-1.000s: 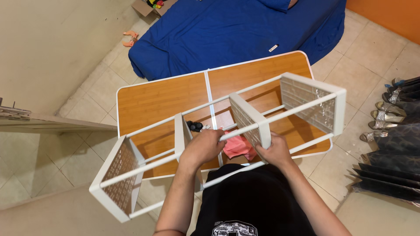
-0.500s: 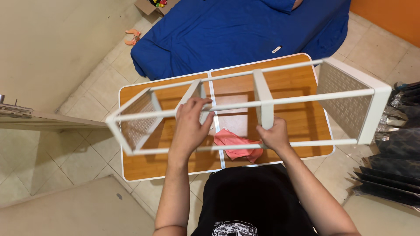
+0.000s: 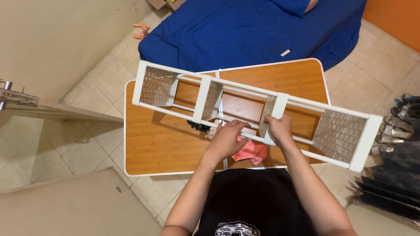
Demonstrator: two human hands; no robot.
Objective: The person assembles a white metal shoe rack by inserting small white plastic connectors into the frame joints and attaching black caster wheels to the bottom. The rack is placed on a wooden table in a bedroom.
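Observation:
A long white rack (image 3: pixel 245 111) with perforated panels and thin rails lies on its side above a wooden folding table (image 3: pixel 162 144). My left hand (image 3: pixel 227 139) grips the near rail close to the middle. My right hand (image 3: pixel 280 128) holds a white upright divider just to the right. The rack runs from upper left to lower right, its right end past the table edge. Under my hands a pink cloth (image 3: pixel 253 152) lies on the table. A small black object (image 3: pixel 197 126) sits beneath the rack, left of my left hand.
A blue bedspread (image 3: pixel 249 30) covers a bed behind the table. Several shoes (image 3: pixel 396 122) line the floor at the right. A door edge with a metal handle (image 3: pixel 11 97) is at the left. Tiled floor surrounds the table.
The rack has been turned and lowered from a raised, tilted hold to lying lengthwise over the table. My hands shifted their grip onto the near rail and a divider.

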